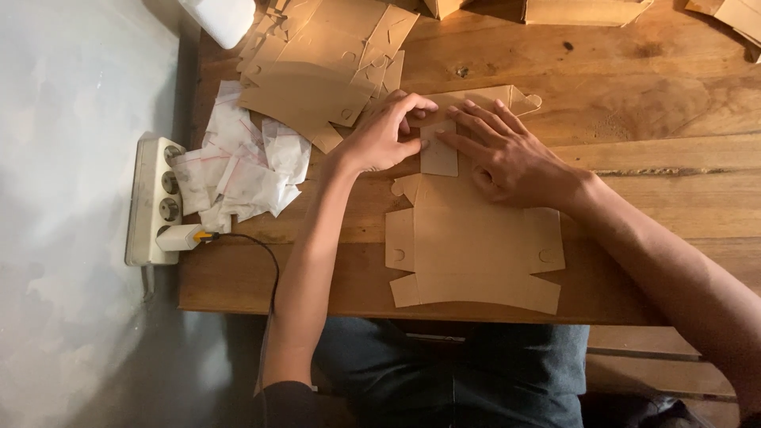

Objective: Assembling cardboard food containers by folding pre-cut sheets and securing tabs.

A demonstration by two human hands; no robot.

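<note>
Cardboard blank (474, 246) overhangs table edge (238, 305); left hand (379, 139) grip pinches its flap, right hand (507, 154) flat

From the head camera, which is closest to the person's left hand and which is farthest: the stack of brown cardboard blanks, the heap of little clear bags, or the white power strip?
From the left hand:
1. Stack of brown cardboard blanks, just beyond it, toward the table's far side.
2. Heap of clear bags, further left on the table.
3. White power strip, farthest, past the table's left edge.

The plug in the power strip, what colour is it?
White, with a black cable; the plug shows in the head view.
</note>
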